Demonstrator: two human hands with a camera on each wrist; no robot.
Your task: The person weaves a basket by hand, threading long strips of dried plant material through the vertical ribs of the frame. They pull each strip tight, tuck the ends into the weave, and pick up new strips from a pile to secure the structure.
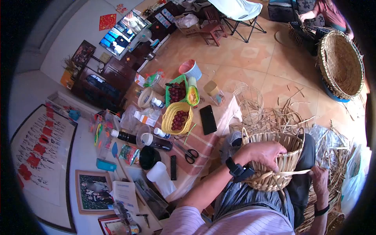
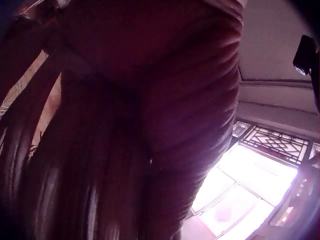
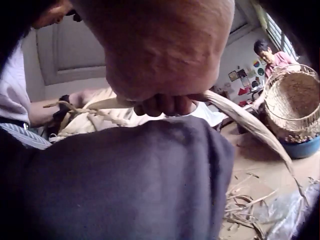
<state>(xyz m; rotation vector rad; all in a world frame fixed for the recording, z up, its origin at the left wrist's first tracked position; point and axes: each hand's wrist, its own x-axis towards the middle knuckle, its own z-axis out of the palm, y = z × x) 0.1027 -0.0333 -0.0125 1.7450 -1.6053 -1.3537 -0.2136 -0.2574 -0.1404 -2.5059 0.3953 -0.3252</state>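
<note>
A woven straw basket (image 1: 270,181) with two loop handles sits on the person's lap in the head view. The left hand (image 1: 266,153) grips its near rim, thumb outside and fingers over the edge. To the right, the right hand (image 1: 320,178) pinches a flat straw strip (image 1: 295,172) stretched out from the basket's side. In the right wrist view the right hand (image 3: 162,55) has its fingers curled round the strip, whose loose end (image 3: 255,125) hangs to the right. The left hand (image 2: 185,100) fills much of the dark left wrist view, beside the basket's straw (image 2: 90,190).
Loose straw (image 1: 288,117) and plastic bags (image 1: 354,184) lie on the floor. At the left, a table (image 1: 207,152) holds fruit baskets (image 1: 166,119), scissors (image 1: 191,156), a phone (image 1: 208,120) and bottles. Another person (image 1: 331,15) sits near a large basket (image 1: 342,64).
</note>
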